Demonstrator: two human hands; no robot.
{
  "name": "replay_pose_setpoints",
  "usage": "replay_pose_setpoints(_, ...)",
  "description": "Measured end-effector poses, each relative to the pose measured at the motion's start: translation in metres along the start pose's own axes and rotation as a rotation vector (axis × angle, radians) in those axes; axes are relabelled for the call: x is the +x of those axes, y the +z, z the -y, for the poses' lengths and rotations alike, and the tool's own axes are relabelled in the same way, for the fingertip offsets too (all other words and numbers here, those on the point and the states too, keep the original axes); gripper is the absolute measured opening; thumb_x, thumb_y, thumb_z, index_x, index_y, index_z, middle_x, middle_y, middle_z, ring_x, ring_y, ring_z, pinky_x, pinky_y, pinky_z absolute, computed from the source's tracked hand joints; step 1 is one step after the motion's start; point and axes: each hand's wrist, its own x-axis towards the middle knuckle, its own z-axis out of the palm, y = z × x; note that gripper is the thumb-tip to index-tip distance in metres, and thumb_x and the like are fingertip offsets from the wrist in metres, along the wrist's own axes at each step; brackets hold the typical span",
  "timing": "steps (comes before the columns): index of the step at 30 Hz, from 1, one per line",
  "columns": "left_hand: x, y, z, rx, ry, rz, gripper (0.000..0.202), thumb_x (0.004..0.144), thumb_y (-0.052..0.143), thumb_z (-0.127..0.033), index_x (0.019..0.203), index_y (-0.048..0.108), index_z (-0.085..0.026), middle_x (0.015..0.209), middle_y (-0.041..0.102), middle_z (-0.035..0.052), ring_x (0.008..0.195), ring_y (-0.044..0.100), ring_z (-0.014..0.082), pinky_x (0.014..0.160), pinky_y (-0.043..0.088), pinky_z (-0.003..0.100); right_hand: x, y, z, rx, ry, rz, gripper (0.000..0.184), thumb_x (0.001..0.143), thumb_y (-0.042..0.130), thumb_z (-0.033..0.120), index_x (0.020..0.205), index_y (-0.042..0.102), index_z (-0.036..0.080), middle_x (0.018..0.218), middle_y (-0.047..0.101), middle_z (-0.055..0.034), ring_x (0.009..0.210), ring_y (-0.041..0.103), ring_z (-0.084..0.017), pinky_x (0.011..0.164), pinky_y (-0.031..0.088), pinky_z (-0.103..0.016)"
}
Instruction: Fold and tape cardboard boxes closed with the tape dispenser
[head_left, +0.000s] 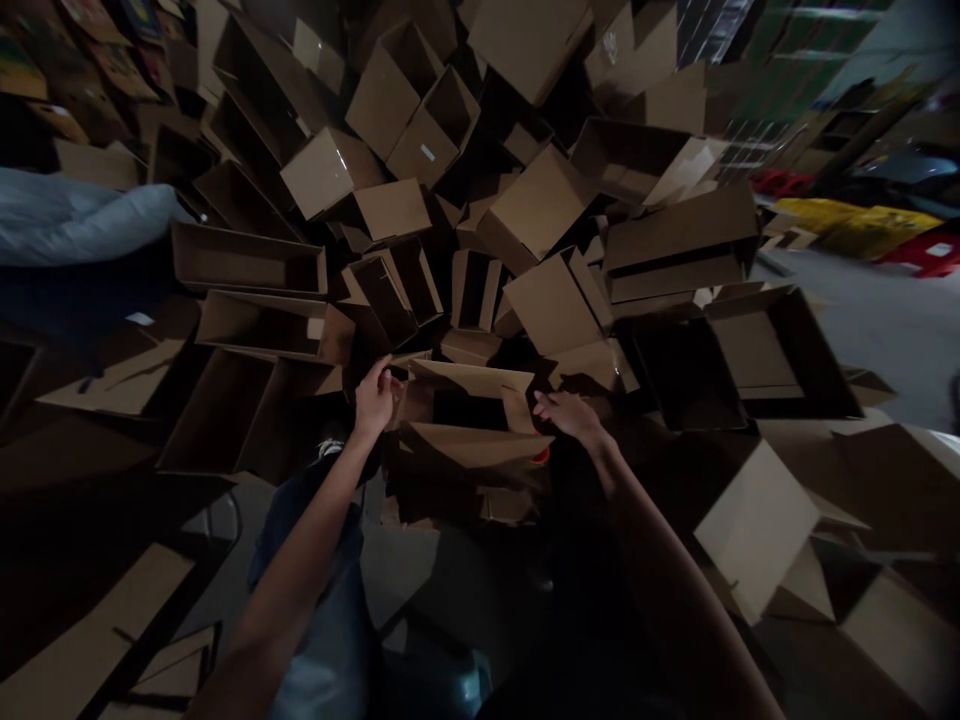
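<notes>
Cardboard boxes (390,100) everywhere, easily dozens and way too many to count exactly, all heaped in one big messy pile in front of the person. Only two hands in shot, both the person's own, and both are on a single open cardboard box (469,400) at the near edge of the pile, right between them. Left hand (373,397) is curled over the left end of the box's top flap, fingers bent around the edge, though I can't tell how tight the grip is. Right hand (568,415) is much more open, fingers stretched out and touching the right side of that flap, not clearly holding anything. One small red object (540,456) peeks out just beside the lower flap, too small to make out. Off to the left, three long open boxes (247,325) lie next to each other, with one pale blue bag (75,215) above them. Far right there's a concrete floor (862,325), one yellow bundle (870,228) and two red plastic stools (924,255).
</notes>
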Motion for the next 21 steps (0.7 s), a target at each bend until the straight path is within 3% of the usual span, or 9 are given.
replay_pose_setpoints(3,-0.002,-0.002,0.005,-0.062,-0.072,-0.01,0.059,0.094,0.041,-0.015,0.152,0.036,-0.022,0.104,0.072,0.0054,0.041,0.052,0.0059,0.049,0.048,0.022,0.003,0.006,0.004,0.049,-0.024,0.028,0.039,0.098,0.036,0.028,0.088,0.072,0.016,0.07,0.072,-0.007,0.07,0.068,-0.018,0.071,0.05,-0.027)
replay_pose_setpoints(5,-0.003,0.0,0.008,-0.104,-0.101,0.019,0.076,0.087,0.042,-0.006,0.157,0.023,-0.027,0.127,0.065,0.0088,0.045,0.059,0.0049,0.051,0.05,0.022,0.0,0.01,0.012,0.096,-0.108,0.076,0.032,0.093,0.04,0.017,0.1,0.071,0.016,0.076,0.073,-0.0049,0.071,0.066,-0.016,0.072,0.049,-0.025)
replay_pose_setpoints(7,-0.003,0.003,0.008,-0.154,-0.102,0.036,0.086,0.081,0.041,-0.002,0.158,0.018,-0.031,0.138,0.059,0.0099,0.052,0.066,0.0064,0.055,0.054,0.023,-0.006,0.015,0.024,0.124,-0.198,0.15,0.032,0.089,0.043,0.013,0.107,0.069,0.016,0.088,0.074,-0.0054,0.079,0.067,-0.016,0.077,0.05,-0.025)
replay_pose_setpoints(10,-0.005,0.007,0.005,-0.201,-0.057,0.001,0.081,0.08,0.039,-0.002,0.154,0.025,-0.03,0.137,0.059,0.0093,0.052,0.066,0.0064,0.06,0.057,0.026,-0.018,0.017,0.042,0.082,-0.228,0.245,0.028,0.094,0.049,0.028,0.11,0.069,0.016,0.111,0.072,-0.0107,0.1,0.067,-0.021,0.089,0.049,-0.029)
replay_pose_setpoints(15,-0.008,0.007,-0.004,-0.163,0.039,-0.019,0.07,0.08,0.045,-0.005,0.146,0.036,-0.027,0.125,0.065,0.0064,0.045,0.051,0.0045,0.046,0.048,0.021,-0.036,0.013,0.064,-0.005,-0.133,0.291,0.055,0.095,0.046,0.058,0.123,0.065,0.015,0.133,0.062,-0.018,0.119,0.061,-0.029,0.098,0.045,-0.035)
replay_pose_setpoints(18,-0.009,0.008,-0.008,-0.108,0.134,-0.018,0.074,0.077,0.053,-0.005,0.146,0.036,-0.026,0.12,0.064,0.0052,0.054,0.053,0.0059,0.052,0.049,0.021,-0.038,0.018,0.068,-0.076,-0.096,0.307,0.07,0.093,0.04,0.07,0.125,0.063,0.012,0.133,0.062,-0.0198,0.123,0.059,-0.033,0.1,0.045,-0.037)
replay_pose_setpoints(21,-0.012,0.01,-0.014,-0.008,0.247,-0.005,0.067,0.074,0.059,-0.006,0.139,0.046,-0.022,0.118,0.063,0.007,0.076,0.061,0.0122,0.067,0.053,0.025,-0.033,0.028,0.066,-0.181,-0.111,0.243,0.07,0.095,0.031,0.07,0.116,0.067,0.014,0.122,0.069,-0.0189,0.117,0.063,-0.035,0.095,0.046,-0.04)
